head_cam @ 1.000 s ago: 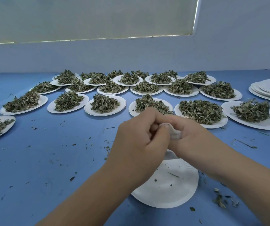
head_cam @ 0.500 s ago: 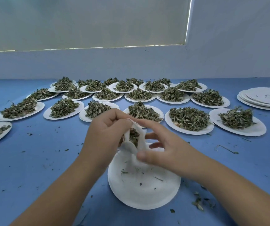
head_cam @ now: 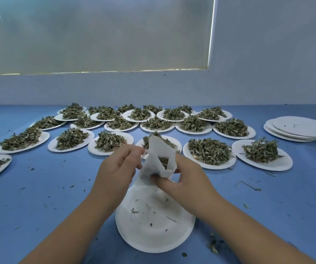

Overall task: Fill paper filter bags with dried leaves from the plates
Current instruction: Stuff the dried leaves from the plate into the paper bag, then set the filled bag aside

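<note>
At frame centre, over emptied plate, you're pinching filter bag w/ both hands: left hand gripping left edge, right hand clamping lower part. Leaves sitting inside; holding mouth upright avoids spills.

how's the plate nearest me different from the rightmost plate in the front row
The nearest plate holds only a few crumbs and stems; the rightmost plate carries a full heap of dried leaves. The nearest plate sits alone, while the rightmost plate ends a row of heaped plates. Both are round and white.
</note>
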Tool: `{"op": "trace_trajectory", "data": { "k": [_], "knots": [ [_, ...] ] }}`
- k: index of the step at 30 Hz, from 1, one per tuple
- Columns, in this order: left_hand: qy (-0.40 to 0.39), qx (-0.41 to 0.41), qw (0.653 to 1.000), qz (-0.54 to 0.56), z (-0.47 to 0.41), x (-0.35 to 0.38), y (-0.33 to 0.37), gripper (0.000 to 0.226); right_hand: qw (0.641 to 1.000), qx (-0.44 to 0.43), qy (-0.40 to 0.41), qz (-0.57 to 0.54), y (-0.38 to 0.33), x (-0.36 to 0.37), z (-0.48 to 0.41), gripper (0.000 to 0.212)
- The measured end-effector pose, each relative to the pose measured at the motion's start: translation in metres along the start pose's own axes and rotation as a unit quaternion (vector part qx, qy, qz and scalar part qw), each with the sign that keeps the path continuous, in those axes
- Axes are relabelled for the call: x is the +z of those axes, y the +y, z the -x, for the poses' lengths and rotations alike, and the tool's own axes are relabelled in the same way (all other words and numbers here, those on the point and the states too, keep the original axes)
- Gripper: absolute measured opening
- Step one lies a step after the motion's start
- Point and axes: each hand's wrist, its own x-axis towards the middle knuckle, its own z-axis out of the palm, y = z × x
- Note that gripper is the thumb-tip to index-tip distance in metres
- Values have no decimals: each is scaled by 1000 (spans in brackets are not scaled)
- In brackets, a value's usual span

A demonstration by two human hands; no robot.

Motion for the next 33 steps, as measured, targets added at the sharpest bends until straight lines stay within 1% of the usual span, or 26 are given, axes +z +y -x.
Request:
{"op": "trace_trajectory", "data": {
  "k": [2, 3, 6, 9, 12, 15, 17, 19, 22, 24, 25, 27, 28, 31, 33],
  "knots": [
    [-38, 52, 992, -111, 2, -2, -5, 33, 999, 22, 17, -34, 1, -1, -2, 24],
    [-65, 54, 988, -132, 3, -3, -6, 35, 998, 30, 20, -48, 1, -1, -2, 21],
    [-123, 35, 980, -154, 5, -4, -8, 30, 998, 36, 11, -56, 1, -1, -2, 16],
    [-132, 2, 983, -127, 7, -8, -9, 31, 996, 47, 1, -79, 1, -1, -3, 14],
    [-104, -36, 992, -62, 12, -15, -7, 30, 992, 44, -38, -108, -10, -1, -8, 12],
    [-50, -48, 998, -3, 22, -31, -3, 29, 983, 39, -90, -157, -28, 9, -20, 13],
    [-12, -51, 998, 18, 30, -53, -3, 29, 972, 43, -141, -184, -43, 24, -28, 19],
    [14, -63, 997, 35, 40, -85, -5, 29, 963, 28, -202, -175, -62, 48, -38, 24],
    [53, -99, 992, 52, 54, -148, -8, 24, 954, -25, -267, -135, -97, 94, -55, 20],
    [55, -126, 989, 46, 63, -192, -6, 27, 952, -47, -281, -110, -122, 128, -69, 20],
    [49, -137, 989, 41, 67, -213, -4, 32, 950, -53, -288, -109, -134, 146, -75, 20],
    [33, -146, 988, 29, 77, -250, 2, 44, 942, -61, -302, -135, -158, 183, -86, 20],
    [38, -146, 988, 15, 82, -266, 4, 46, 937, -62, -307, -153, -169, 201, -90, 19],
    [110, -161, 980, -29, 93, -309, -1, 40, 933, -46, -298, -197, -193, 254, -97, 16],
    [160, -184, 969, -47, 97, -339, -13, 36, 936, 2, -278, -217, -197, 285, -95, 11]
  ]
}}
